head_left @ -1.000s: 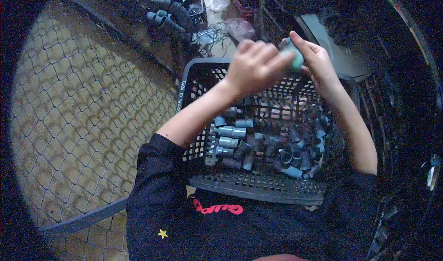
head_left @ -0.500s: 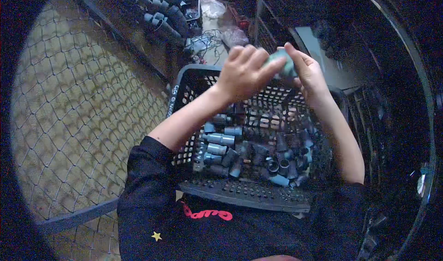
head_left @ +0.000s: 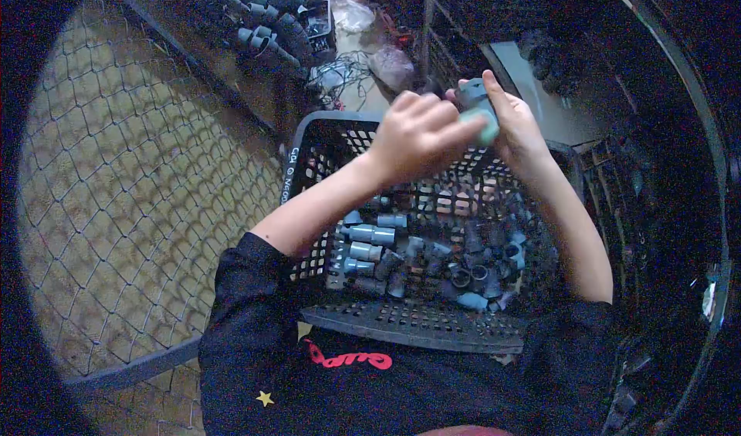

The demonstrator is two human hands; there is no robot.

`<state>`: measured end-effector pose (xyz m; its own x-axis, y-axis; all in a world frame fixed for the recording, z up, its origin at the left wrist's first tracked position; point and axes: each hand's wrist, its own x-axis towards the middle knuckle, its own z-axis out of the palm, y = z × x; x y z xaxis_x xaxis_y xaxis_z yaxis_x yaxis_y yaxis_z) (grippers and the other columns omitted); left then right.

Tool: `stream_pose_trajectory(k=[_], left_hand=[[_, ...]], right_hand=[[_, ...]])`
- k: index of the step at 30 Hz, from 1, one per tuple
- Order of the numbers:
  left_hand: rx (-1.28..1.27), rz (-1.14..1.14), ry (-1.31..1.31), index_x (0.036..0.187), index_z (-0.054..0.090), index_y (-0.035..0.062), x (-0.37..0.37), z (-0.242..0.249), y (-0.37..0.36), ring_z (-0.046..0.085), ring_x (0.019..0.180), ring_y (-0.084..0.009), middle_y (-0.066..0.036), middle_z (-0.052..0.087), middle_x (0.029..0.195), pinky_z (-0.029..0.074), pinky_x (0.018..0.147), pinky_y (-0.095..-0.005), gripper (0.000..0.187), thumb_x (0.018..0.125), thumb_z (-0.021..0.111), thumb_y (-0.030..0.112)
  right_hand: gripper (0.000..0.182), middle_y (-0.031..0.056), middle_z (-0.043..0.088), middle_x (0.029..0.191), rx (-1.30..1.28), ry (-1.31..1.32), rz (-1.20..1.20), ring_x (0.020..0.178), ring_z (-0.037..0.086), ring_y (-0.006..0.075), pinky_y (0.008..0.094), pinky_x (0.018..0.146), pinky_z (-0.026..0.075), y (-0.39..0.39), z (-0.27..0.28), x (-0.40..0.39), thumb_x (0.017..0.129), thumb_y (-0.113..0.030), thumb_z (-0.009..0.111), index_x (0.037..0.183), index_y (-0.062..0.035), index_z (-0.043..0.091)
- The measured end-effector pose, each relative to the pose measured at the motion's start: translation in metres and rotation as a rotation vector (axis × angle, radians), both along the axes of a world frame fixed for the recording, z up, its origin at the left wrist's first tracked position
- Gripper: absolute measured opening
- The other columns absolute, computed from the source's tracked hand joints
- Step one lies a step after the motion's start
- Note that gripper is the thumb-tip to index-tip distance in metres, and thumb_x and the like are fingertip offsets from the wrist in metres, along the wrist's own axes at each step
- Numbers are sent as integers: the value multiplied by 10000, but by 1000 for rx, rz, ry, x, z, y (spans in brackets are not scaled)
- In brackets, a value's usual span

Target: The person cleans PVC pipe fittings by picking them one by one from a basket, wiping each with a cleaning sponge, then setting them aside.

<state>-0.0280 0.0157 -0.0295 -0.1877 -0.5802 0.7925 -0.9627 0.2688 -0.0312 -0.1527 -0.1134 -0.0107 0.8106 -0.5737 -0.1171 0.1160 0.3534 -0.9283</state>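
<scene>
Above the far side of a black perforated crate (head_left: 409, 328), my right hand (head_left: 522, 119) grips a grey-blue plastic fitting (head_left: 472, 91) between thumb and fingers. My left hand (head_left: 423, 135), blurred by motion, has its fingers closed round a green piece (head_left: 487, 127) that touches the lower part of the fitting. What the green piece is cannot be made out. Inside the crate lie several grey-blue pipe fittings (head_left: 372, 234), some stacked at the left and others loose at the right.
Wire mesh (head_left: 147, 204) spans the left side. At the top stand more grey fittings (head_left: 266, 4), beside a plastic bag (head_left: 391, 65) and tangled cords (head_left: 343, 73). Dark racks line the right, near a pale panel (head_left: 532, 89).
My left hand has moved slightly right and down with the green piece. More of the grey-blue fitting now shows in my right hand.
</scene>
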Motion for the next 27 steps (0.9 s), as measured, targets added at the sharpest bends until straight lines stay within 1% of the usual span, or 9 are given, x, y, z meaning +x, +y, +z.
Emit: stream_pose_trajectory(k=[3, 6, 9, 11, 16, 20, 23, 25, 27], left_hand=[[-31, 4, -66, 1130, 650, 224, -2, 9, 1, 552, 701, -172, 25, 553, 779, 402, 645, -329, 411, 721, 693, 226], [-110, 167, 57, 1093, 651, 227, 8, 11, -2, 534, 681, -166, 37, 513, 745, 386, 623, -337, 368, 727, 680, 216], [-106, 144, -42, 1034, 635, 265, 1, -2, -5, 514, 639, -134, 54, 470, 711, 349, 597, -304, 268, 768, 659, 254], [-98, 66, -94, 1033, 634, 280, -4, -7, -6, 514, 653, -126, 62, 451, 716, 338, 616, -299, 273, 762, 660, 264], [-114, 156, 39, 1046, 637, 273, 16, -2, -10, 516, 655, -138, 55, 468, 713, 347, 634, -322, 294, 757, 685, 245], [-47, -27, -55, 1040, 627, 266, -2, -9, -5, 551, 690, -148, 50, 507, 733, 357, 649, -327, 294, 752, 684, 266], [-41, 65, 39, 1077, 659, 236, 5, 1, -6, 554, 700, -169, 32, 537, 733, 369, 677, -332, 348, 731, 689, 211], [-65, 126, 126, 1077, 657, 201, 12, 2, -6, 555, 697, -173, 27, 552, 746, 368, 676, -342, 362, 717, 702, 196], [-25, 87, 56, 1077, 659, 220, 4, 2, -1, 555, 692, -163, 35, 552, 755, 370, 685, -330, 361, 719, 694, 201]], right_hand=[[460, 39, 681, 880, -18, 34, -8, 760, 644, 106, 251, 679, 520, -4, 2, -2, 915, -464, 593, 1015, -20, 665], [422, 14, 673, 886, 6, 23, -37, 767, 636, 90, 235, 657, 508, 2, 12, -5, 879, -450, 651, 1021, -52, 669], [432, 15, 672, 905, -53, 29, -6, 795, 631, 97, 250, 684, 502, -3, 2, -6, 846, -455, 690, 997, -51, 677], [439, 20, 671, 906, -155, 70, 27, 802, 627, 100, 252, 693, 499, -2, 2, -6, 835, -463, 698, 971, -46, 680], [610, 37, 671, 789, -107, 158, -91, 687, 629, 108, 235, 659, 498, 2, 11, -7, 822, -593, 646, 948, 2, 684], [623, 56, 688, 841, -129, 177, 40, 724, 655, 119, 247, 681, 514, -4, -2, -4, 819, -604, 639, 1003, -11, 679], [618, 47, 691, 863, -1, 202, 1, 752, 658, 118, 247, 683, 517, 2, 8, -4, 820, -605, 635, 1012, -18, 672], [608, 44, 692, 886, -14, 184, -6, 785, 660, 120, 269, 696, 526, -1, -1, -5, 817, -618, 624, 1000, -39, 670], [604, 48, 692, 891, 9, 143, -29, 791, 660, 123, 285, 701, 532, -1, -3, -3, 814, -624, 621, 992, -49, 669]])
